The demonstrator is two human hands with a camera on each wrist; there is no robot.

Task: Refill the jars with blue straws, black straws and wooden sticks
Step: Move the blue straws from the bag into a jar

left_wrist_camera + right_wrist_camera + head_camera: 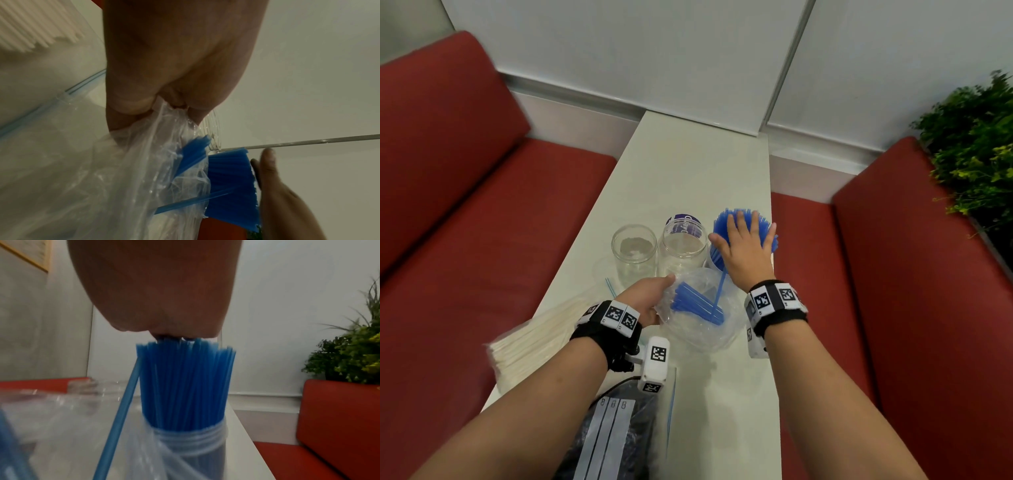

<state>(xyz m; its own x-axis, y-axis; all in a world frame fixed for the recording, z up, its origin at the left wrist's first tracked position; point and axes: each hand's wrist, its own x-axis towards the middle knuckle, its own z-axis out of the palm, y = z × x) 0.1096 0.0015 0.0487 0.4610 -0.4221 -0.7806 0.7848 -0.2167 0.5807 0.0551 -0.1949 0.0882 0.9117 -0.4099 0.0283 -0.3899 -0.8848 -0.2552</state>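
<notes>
- The middle jar [682, 244] carries a purple label [686, 222] with white lettering, seen through the glass and curved away; the letters cannot be made out as a word.
- Black-and-white square code markers [615, 315] sit on the wristbands and on the small white camera housings; they are patterns, not text.
- The black straw bag [616, 435] has white strips with tiny marks, too small to read.
</notes>
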